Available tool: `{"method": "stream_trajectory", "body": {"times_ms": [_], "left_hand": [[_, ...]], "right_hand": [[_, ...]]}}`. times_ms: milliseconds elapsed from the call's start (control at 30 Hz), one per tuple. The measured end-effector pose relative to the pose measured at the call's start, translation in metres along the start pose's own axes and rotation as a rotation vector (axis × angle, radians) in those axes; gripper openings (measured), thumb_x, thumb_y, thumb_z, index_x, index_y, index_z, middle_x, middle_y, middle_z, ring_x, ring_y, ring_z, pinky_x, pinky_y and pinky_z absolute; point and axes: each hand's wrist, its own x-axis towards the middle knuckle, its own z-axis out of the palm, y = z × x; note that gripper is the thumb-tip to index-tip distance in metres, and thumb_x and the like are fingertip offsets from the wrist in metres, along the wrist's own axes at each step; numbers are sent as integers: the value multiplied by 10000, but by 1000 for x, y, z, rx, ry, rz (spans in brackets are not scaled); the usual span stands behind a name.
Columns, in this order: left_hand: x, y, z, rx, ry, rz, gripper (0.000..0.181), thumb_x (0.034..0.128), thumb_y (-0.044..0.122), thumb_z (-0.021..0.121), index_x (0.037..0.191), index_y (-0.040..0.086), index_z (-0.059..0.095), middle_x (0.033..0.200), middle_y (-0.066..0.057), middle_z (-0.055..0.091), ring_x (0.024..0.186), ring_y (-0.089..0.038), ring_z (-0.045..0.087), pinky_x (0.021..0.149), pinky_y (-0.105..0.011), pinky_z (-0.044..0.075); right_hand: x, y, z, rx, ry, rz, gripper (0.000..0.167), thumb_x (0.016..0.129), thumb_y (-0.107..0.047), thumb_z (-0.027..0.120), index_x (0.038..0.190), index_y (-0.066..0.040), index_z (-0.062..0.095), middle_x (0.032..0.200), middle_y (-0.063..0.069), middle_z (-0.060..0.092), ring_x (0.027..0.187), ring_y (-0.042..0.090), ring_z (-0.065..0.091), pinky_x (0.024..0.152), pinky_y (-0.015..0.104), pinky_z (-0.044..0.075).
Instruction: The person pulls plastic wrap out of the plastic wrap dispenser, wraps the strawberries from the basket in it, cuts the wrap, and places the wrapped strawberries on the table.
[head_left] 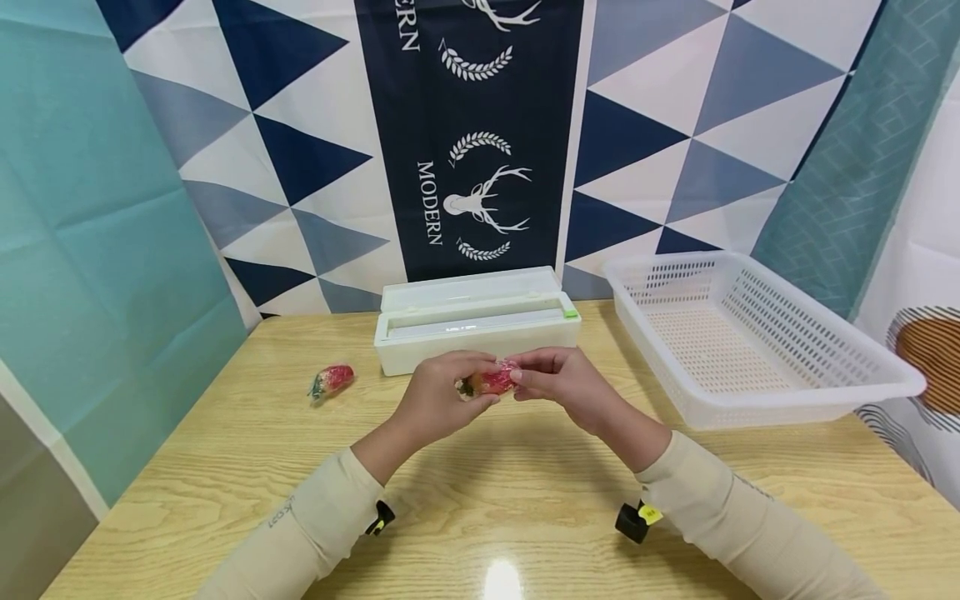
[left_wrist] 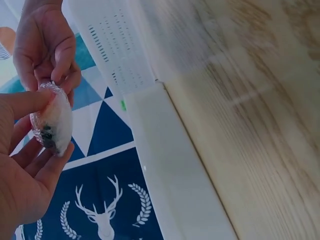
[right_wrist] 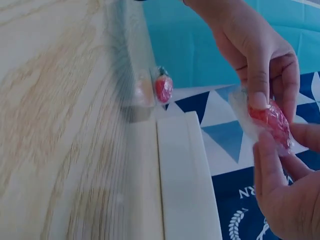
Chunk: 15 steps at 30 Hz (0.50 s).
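A red strawberry (head_left: 495, 379) in clear plastic wrap is held between both hands, above the table in front of a long white box. My left hand (head_left: 442, 392) grips its left end, thumb and fingers on opposite sides; dark green and pale bits show at that end. The right hand (head_left: 558, 383) pinches the other end with thumb and fingertips. In the right wrist view, loose clear film (right_wrist: 242, 112) stands out beside the red strawberry (right_wrist: 272, 122). From the left wrist, the strawberry (left_wrist: 62, 120) looks pale under shiny wrap. Fingers cover part of it.
A second wrapped strawberry (head_left: 337, 379) lies on the wooden table (head_left: 480, 500) to the left. Behind the hands stands the white box (head_left: 480, 354), lid raised, with a roll inside. A white slotted basket (head_left: 795, 408) sits at the right, near a patterned cloth backdrop (head_left: 472, 100).
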Motion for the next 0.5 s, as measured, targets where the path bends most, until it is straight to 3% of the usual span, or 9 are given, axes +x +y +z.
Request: {"method": "stream_trajectory", "body": {"times_ms": [100, 267, 500], "left_hand": [[-1, -1, -1, -3, -8, -54, 340, 748, 136, 856, 1064, 80, 747, 1092, -24, 700, 867, -113, 618, 665, -245, 529], [-3, -5, -3, 14, -30, -131, 341, 740, 134, 861, 1055, 86, 739, 1052, -8, 693, 817, -103, 576, 681, -254, 522], [-6, -9, -13, 38, -132, -190, 309, 755, 159, 850, 1034, 131, 722, 1023, 23, 663, 842, -102, 569, 715, -250, 516]], "right_hand": [[0, 2, -3, -37, -40, 10, 382, 976, -106, 589, 1277, 127, 552, 1165, 206, 649, 1000, 304, 664, 858, 372, 545], [-2, 2, -6, -134, -76, -12, 380, 970, -104, 599, 1296, 85, 558, 1224, 223, 611, 1026, 262, 643, 873, 374, 540], [-10, -1, -5, -427, -98, -117, 384, 924, -178, 684, 1261, -7, 619, 1243, 166, 614, 1065, 263, 618, 877, 358, 536]]}}
